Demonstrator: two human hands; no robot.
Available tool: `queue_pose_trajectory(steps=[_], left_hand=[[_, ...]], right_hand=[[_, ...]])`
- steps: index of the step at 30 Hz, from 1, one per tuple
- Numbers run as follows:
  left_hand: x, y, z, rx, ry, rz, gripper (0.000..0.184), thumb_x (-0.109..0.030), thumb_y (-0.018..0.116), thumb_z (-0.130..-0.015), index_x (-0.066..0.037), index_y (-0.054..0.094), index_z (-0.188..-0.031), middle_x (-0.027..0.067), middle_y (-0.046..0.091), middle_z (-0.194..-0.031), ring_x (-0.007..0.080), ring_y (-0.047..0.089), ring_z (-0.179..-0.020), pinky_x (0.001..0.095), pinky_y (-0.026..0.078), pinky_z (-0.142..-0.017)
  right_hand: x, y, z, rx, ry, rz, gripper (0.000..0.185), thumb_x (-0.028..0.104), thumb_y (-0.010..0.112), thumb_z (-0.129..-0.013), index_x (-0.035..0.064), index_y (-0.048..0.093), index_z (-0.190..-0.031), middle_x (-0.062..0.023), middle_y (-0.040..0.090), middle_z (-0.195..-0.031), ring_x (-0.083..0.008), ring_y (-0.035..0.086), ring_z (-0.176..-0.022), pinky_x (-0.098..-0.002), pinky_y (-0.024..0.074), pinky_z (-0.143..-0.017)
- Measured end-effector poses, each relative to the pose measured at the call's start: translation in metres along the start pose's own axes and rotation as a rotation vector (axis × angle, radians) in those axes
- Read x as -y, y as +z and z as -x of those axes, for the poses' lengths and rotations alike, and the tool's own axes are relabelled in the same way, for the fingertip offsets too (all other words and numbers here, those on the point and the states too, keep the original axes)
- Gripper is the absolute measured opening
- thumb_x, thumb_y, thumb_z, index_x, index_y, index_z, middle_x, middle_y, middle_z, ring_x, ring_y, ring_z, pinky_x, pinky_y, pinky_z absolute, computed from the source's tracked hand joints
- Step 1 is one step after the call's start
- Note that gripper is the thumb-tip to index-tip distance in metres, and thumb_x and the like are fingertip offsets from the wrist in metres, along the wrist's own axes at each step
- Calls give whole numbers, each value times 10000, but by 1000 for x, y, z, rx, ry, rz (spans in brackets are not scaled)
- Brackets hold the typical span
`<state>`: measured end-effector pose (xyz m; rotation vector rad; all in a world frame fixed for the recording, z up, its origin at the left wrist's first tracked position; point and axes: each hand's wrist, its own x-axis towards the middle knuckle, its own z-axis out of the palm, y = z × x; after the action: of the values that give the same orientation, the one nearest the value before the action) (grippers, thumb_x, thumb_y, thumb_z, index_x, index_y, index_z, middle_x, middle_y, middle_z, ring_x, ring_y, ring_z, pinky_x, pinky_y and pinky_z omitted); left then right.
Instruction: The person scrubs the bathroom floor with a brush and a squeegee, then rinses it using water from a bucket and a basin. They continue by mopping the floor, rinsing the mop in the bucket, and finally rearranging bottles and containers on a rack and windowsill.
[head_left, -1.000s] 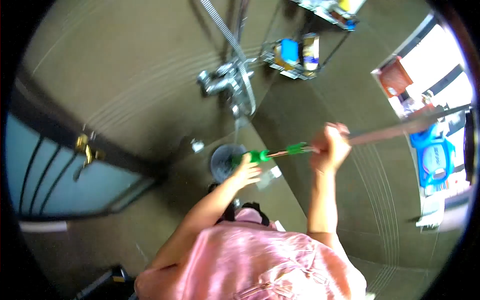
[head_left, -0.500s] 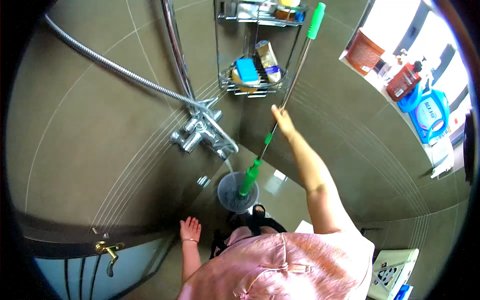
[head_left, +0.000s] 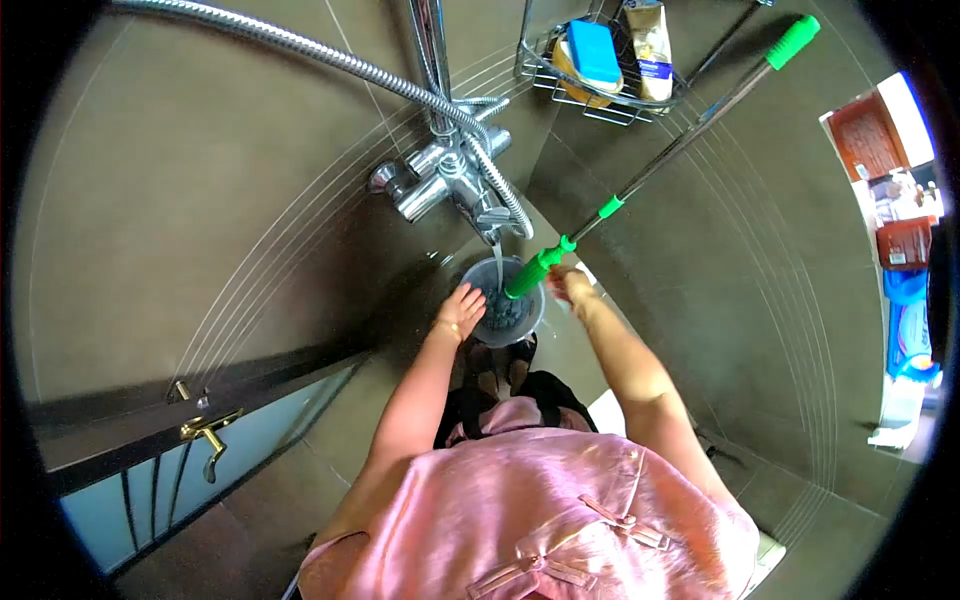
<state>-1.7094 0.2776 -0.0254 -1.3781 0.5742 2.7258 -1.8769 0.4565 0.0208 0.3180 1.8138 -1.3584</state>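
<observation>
A grey bucket (head_left: 536,322) stands on the floor below the tap, and a stream of water runs into it from the tap's spout (head_left: 490,232). The mop (head_left: 655,165), with a metal pole and green grips, stands tilted with its lower end in the bucket. At the bucket's left rim is my left hand (head_left: 463,310), fingers stretched out over the edge. My right hand (head_left: 572,286) is low by the right rim, close beside the mop's lower green grip (head_left: 540,268). Its fingers are partly hidden, and I cannot tell whether they touch the bucket or the mop.
A chrome mixer tap (head_left: 450,175) with a metal shower hose (head_left: 300,45) is on the wall ahead. A corner wire rack (head_left: 620,105) holds a blue block and a tube. Bottles line the window ledge (head_left: 860,185) at right. A brass door handle (head_left: 208,440) is at lower left.
My right hand has left the mop's pole and come down beside the bucket. My left hand has moved forward to the bucket's left rim. The mop now leans further right.
</observation>
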Motion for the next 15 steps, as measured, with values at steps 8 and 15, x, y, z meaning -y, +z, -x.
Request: queue_pose_trajectory(steps=[8, 15], left_hand=[[-27, 48, -73, 24, 99, -146, 265, -346, 457, -844, -107, 527, -934, -2, 578, -845, 137, 527, -775, 287, 441, -716], [-8, 25, -100, 73, 56, 67, 574, -545, 290, -826, -87, 475, -1119, 77, 562, -1018, 212, 552, -874, 339, 461, -722]], right_hand=[[-12, 84, -66, 511, 241, -730, 277, 234, 358, -892, 36, 516, -1003, -105, 602, -928, -204, 583, -823, -326, 465, -752], [-18, 136, -119, 740, 248, -1131, 229, 234, 437, -823, 39, 531, -899, -129, 568, -897, -289, 528, -885, -413, 426, -791]])
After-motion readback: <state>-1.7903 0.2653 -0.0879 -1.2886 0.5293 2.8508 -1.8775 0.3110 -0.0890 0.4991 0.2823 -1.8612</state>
